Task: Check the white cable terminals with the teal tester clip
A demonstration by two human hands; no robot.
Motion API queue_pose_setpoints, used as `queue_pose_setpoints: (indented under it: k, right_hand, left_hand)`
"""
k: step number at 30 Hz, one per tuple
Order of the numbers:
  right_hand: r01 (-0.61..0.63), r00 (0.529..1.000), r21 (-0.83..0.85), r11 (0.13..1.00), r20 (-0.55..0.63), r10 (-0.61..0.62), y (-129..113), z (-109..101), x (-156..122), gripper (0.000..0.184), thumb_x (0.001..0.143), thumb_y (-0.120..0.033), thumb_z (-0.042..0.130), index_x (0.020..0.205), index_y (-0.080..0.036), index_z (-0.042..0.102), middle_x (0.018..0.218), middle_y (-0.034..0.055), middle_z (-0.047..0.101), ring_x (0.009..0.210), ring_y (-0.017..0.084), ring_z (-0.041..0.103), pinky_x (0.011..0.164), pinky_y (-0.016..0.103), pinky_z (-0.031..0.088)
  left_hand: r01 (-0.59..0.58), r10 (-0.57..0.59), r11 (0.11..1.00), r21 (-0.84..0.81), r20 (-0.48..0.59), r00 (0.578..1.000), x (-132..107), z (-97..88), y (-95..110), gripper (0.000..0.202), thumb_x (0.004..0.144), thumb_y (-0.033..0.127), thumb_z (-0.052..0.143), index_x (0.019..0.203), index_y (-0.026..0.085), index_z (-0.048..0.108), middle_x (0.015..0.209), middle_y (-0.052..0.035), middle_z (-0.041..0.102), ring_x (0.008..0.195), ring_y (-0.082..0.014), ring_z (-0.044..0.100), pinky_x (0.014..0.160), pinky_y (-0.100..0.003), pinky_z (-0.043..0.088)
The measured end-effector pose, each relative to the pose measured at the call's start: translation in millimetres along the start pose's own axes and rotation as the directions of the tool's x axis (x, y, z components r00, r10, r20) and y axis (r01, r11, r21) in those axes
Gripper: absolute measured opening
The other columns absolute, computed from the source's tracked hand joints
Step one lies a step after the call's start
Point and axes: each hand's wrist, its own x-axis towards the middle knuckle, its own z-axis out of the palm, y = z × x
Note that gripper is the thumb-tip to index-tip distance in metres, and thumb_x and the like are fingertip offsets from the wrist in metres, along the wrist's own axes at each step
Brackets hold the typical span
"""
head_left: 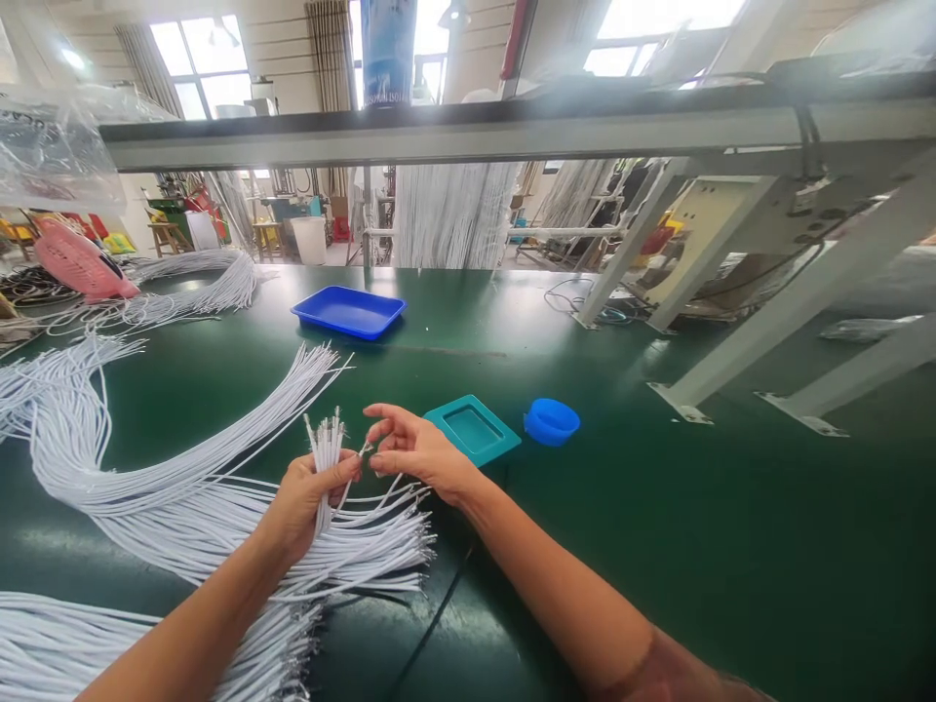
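My left hand (pixel 301 495) is closed around a bundle of white cables (pixel 326 447), whose metal-tipped ends point up. One cable end (pixel 365 449) sticks out to the right from this hand, by the thumb and index finger. Just right of that tip is my right hand (pixel 424 454), its index finger and thumb apart and curved towards it. I see nothing held between them. Below both hands lies a thick spread of loose white cables (pixel 366 546) with metal ends. Another long bundle (pixel 219 444) curves across the left side of the table.
A teal tray (pixel 503 444) and a small blue round container (pixel 551 422) lie beyond my right hand on the green table (pixel 694 546). A blue tray (pixel 349 330) sits farther back. Metal frame legs (pixel 738 356) stand at right. A pink object (pixel 77 258) is at far left.
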Motion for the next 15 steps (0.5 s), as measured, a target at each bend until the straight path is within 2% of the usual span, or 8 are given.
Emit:
queue_pose_setpoints:
  k: [1,4,7,10,13,15]
  right_hand:
    - [0.081,0.997,-0.104,0.991,0.024,-0.079,-3.4,-1.3,-1.1,0.051,0.057,-0.023,0.075,0.105,-0.025,0.058,0.088,-0.0010,0.054,0.064,0.007,0.047,0.057,0.022,0.040]
    - [0.260,0.965,-0.335,0.906,0.122,-0.232,-11.3,-2.0,-4.4,0.031,0.062,-0.025,0.072,0.093,-0.022,0.065,0.089,0.0004,0.054,0.073,0.009,0.047,0.061,0.021,0.039]
    - [0.315,0.948,-0.389,0.866,0.168,-0.269,-13.0,-0.7,-5.5,0.015,0.068,-0.024,0.068,0.083,-0.019,0.069,0.081,0.0010,0.057,0.073,0.010,0.049,0.061,0.022,0.037]
    - [0.228,0.974,-0.312,0.922,0.078,-0.214,-8.2,1.1,-4.1,0.009,0.067,-0.022,0.068,0.072,-0.015,0.069,0.070,0.0005,0.060,0.066,0.009,0.051,0.060,0.022,0.037]
    - [0.090,0.995,-0.113,0.990,-0.042,-0.095,1.3,6.2,-1.9,0.014,0.061,-0.025,0.071,0.069,-0.013,0.069,0.061,-0.0001,0.061,0.056,0.008,0.050,0.057,0.023,0.038]
    - [0.030,0.991,0.026,0.999,-0.129,-0.026,7.8,11.5,-0.6,0.017,0.057,-0.026,0.074,0.065,-0.013,0.069,0.055,-0.0007,0.060,0.051,0.007,0.048,0.053,0.022,0.037]
  left_hand:
    - [0.006,-0.006,1.000,0.004,0.007,1.000,0.1,-0.3,0.1,0.017,0.063,0.024,0.072,0.071,0.010,0.066,0.058,-0.0007,0.054,0.048,-0.0042,0.034,0.045,-0.018,0.024]
    - [0.014,-0.016,0.999,0.035,0.059,0.998,-0.4,-1.1,0.1,0.016,0.066,0.024,0.070,0.065,0.010,0.064,0.050,0.0019,0.047,0.047,-0.0041,0.030,0.044,-0.018,0.022]
    - [0.040,-0.046,0.998,0.052,0.113,0.993,-1.5,-2.2,0.1,0.015,0.066,0.023,0.070,0.063,0.010,0.062,0.051,0.0015,0.048,0.047,-0.0040,0.029,0.044,-0.018,0.020]
    - [0.054,-0.062,0.997,0.060,0.151,0.987,-1.9,-3.3,0.0,0.013,0.067,0.022,0.068,0.067,0.011,0.063,0.056,-0.0001,0.052,0.047,-0.0039,0.030,0.044,-0.018,0.021]
    - [0.058,-0.064,0.997,0.041,0.163,0.985,-1.4,-4.4,-0.5,0.012,0.068,0.022,0.068,0.070,0.011,0.064,0.059,-0.0007,0.054,0.049,-0.0042,0.032,0.045,-0.018,0.022]
    - [0.063,-0.065,0.998,0.018,0.164,0.984,-1.1,-4.9,-1.0,0.014,0.068,0.023,0.068,0.070,0.010,0.064,0.061,-0.0010,0.053,0.049,-0.0041,0.032,0.045,-0.018,0.022]
